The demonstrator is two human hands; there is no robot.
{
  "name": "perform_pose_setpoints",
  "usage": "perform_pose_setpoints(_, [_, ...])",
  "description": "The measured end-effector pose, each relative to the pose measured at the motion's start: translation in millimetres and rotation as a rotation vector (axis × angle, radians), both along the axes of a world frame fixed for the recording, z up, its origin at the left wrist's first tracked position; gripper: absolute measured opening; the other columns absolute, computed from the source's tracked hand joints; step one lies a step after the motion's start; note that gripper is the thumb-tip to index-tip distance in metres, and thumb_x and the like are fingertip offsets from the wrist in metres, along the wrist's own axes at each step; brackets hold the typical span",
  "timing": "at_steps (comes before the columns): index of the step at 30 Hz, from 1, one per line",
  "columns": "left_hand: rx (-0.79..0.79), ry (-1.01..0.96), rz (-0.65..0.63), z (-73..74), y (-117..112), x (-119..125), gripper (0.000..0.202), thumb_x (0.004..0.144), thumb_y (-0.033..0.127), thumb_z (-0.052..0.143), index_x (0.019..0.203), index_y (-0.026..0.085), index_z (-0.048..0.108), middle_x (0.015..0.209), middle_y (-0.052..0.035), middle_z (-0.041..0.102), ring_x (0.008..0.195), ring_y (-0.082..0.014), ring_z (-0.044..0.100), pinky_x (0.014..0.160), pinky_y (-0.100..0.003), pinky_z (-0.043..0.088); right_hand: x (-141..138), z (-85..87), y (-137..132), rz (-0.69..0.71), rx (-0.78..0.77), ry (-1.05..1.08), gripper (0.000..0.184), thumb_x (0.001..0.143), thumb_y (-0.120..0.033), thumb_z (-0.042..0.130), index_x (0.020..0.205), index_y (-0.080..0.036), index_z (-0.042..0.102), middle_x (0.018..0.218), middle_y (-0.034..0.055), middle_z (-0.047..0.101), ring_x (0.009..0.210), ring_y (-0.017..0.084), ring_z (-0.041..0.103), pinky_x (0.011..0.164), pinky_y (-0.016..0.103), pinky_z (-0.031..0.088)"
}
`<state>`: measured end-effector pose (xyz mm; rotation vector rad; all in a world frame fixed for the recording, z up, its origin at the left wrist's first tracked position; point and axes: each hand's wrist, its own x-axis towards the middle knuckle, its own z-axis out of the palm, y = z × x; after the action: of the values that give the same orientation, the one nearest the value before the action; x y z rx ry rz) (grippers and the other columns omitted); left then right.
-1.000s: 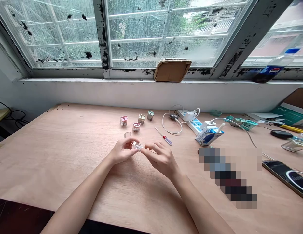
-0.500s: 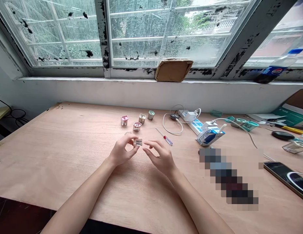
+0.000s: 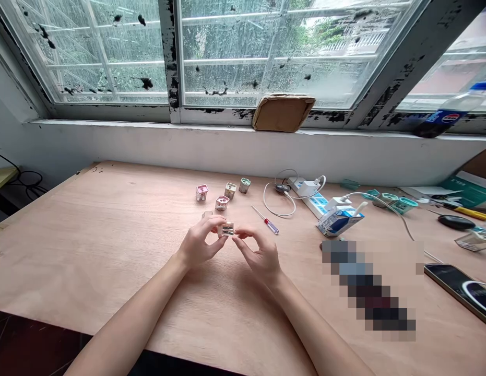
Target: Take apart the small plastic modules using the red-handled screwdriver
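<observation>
Fingers of my left hand [image 3: 199,244] pinch a small clear plug case [image 3: 227,228]; fingers of my right hand [image 3: 260,257] curl just beside it, but I cannot tell if they touch.

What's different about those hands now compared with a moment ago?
The right hand has moved back left, its fingers now close against the small clear plastic cube after opening away from it. The left hand keeps holding the cube up. The pink-topped clear block and red-handled screwdriver stayed put on the plywood table.
</observation>
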<state>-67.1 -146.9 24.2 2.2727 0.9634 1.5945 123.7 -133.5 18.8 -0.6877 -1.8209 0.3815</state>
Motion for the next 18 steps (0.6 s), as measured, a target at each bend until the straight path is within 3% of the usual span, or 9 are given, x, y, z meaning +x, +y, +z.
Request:
perform_pose_setpoints(8, [-0.009, 0.030, -0.012, -1.5, -1.0, 0.6, 0.037, 0.088, 0.012, 0.064, 0.123, 0.021, 0.057, 0.111, -0.0084, 0.069, 0.096, -0.0171, 0.067, 0.081, -0.031, 0.059, 0.1, 1.7, -0.4, 0.002, -0.036, 0.004, 0.005, 0.093, -0.023, 0.064, 0.098, -0.023, 0.065, 0.087, 0.0028, 0.074, 0.077, 0.018, 0.069, 0.071, 0.032, 0.059])
perform_pose_setpoints(18, [-0.031, 0.016, 0.000, -2.5, 0.4, 1.1, 0.037, 0.087, 0.014, 0.064, 0.122, 0.021, 0.056, 0.109, -0.0084, 0.069, 0.092, -0.0170, 0.068, 0.078, -0.031, 0.059, 0.4, 2.7, -2.3, 0.004, 0.026, -0.011, 0.004, 0.093, -0.020, 0.064, 0.094, -0.023, 0.066, 0.083, 0.0024, 0.072, 0.073, 0.017, 0.068, 0.069, 0.031, 0.056])
